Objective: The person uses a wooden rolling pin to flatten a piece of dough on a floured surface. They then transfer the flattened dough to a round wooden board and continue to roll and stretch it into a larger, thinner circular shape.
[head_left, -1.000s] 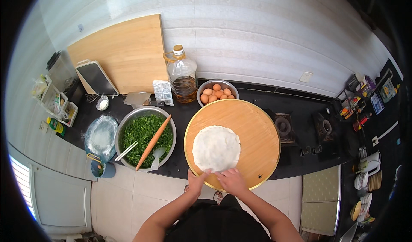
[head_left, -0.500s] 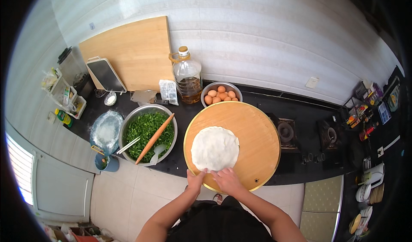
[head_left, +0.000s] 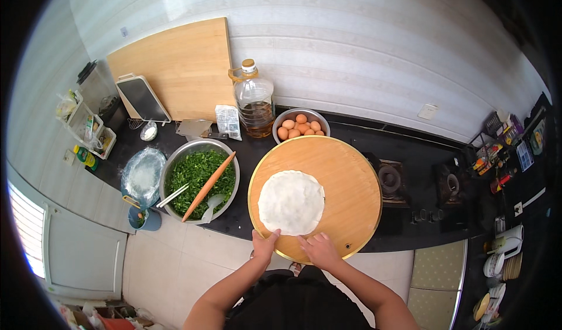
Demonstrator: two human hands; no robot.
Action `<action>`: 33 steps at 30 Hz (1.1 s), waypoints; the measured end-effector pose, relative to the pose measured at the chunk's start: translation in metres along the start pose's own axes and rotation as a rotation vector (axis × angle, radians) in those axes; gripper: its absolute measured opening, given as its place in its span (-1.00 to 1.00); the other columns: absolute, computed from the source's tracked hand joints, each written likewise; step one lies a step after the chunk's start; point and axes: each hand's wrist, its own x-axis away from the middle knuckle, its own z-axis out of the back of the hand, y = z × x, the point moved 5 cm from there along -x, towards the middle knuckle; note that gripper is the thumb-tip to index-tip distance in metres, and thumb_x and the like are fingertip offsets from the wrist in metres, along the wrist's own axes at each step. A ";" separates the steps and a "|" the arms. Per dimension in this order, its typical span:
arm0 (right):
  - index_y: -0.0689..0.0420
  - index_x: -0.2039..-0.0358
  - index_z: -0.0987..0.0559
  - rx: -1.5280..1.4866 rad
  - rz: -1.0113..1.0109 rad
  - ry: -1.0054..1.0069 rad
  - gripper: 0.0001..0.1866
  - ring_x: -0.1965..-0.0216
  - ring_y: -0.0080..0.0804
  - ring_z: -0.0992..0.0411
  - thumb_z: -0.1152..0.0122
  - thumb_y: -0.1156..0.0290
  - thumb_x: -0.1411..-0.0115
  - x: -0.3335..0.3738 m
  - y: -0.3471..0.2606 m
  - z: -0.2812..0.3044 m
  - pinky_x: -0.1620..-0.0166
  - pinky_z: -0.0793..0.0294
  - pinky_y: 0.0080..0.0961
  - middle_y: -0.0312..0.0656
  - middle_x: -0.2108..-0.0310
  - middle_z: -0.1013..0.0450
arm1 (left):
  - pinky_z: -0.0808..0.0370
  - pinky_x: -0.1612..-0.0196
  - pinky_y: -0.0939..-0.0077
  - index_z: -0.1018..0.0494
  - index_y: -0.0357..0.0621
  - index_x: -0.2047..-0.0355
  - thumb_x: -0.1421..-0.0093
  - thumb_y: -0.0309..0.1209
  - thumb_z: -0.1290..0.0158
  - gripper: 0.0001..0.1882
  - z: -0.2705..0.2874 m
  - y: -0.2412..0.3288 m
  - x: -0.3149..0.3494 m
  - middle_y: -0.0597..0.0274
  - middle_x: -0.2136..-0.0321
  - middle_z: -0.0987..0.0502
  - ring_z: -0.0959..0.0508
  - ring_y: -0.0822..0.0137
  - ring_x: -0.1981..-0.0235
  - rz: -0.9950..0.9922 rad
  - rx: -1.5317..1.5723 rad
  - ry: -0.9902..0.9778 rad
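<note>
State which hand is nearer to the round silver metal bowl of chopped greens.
Left. Your left hand is at the near edge of the round tan wooden board, right of the bowl and closer to you; your right hand is farther right along that edge.

Flat, round white dough (head_left: 291, 203)

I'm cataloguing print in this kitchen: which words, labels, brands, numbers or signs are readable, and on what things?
None can be read clearly.
White packet: print too small.
Yellow-and-green bottle: label too blurred.
Blue-and-white card at right: too small.
Dough and round board: no writing visible.
</note>
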 end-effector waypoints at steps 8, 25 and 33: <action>0.15 -0.05 -0.51 -0.003 0.027 0.050 -0.61 0.31 -0.26 -0.36 -0.10 0.32 -0.23 -0.011 0.002 -0.013 0.16 -0.33 -0.30 -0.25 0.44 -0.40 | -0.56 0.16 0.38 -0.26 -0.30 0.10 -0.04 -0.50 -0.31 -0.49 0.001 -0.010 -0.007 0.02 0.20 -0.52 -0.57 0.21 0.20 -0.046 -0.024 0.013; 0.13 -0.02 -0.55 -0.011 -0.041 0.061 -0.62 0.32 -0.28 -0.36 -0.17 0.30 -0.20 -0.002 0.006 -0.002 0.17 -0.32 -0.27 -0.26 0.46 -0.40 | -0.51 0.06 0.40 -0.27 -0.45 0.00 -0.01 -0.44 -0.35 -0.36 -0.001 -0.006 -0.003 -0.08 0.11 -0.52 -0.56 0.18 0.12 -0.067 0.007 -0.032; 0.10 0.00 -0.56 0.044 -0.048 0.078 -0.63 0.32 -0.27 -0.38 -0.18 0.31 -0.18 0.000 0.014 -0.006 0.17 -0.31 -0.23 -0.26 0.44 -0.43 | -0.51 0.06 0.41 -0.25 -0.48 0.00 -0.01 -0.44 -0.35 -0.35 -0.001 -0.006 -0.003 -0.09 0.12 -0.52 -0.56 0.19 0.13 -0.054 0.001 -0.018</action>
